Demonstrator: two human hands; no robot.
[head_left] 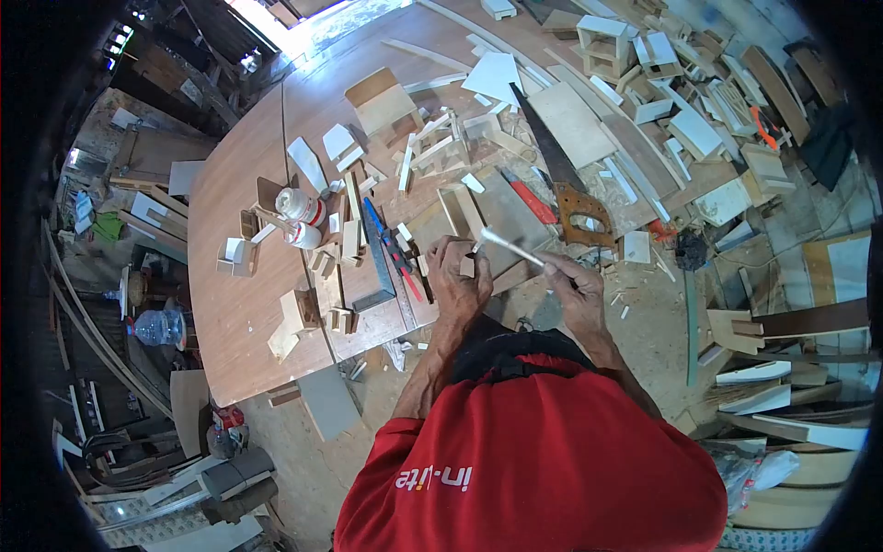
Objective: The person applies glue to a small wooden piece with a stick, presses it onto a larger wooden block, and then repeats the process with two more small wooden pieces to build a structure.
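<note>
My right hand (pixel 578 283) is closed on the lower end of a thin stick with a white-coated tip (pixel 513 247). The stick slants up and left, its tip close to my left hand (pixel 460 278). The fingers of my left hand are curled around a small wooden piece (pixel 475 249), mostly hidden by them. Just beyond that hand a small open wooden box frame (pixel 460 210) sits on a flat board (pixel 515 216). The frames do not show whether the tip touches the small piece.
A handsaw (pixel 585 217) and a red-handled knife (pixel 532 198) lie beyond my right hand. To the left are a metal square (pixel 375 267), blue pliers (pixel 379 221) and white glue jars (pixel 302 210). Scrap wood (pixel 699 129) is piled at right. A plastic bottle (pixel 156 327) stands far left.
</note>
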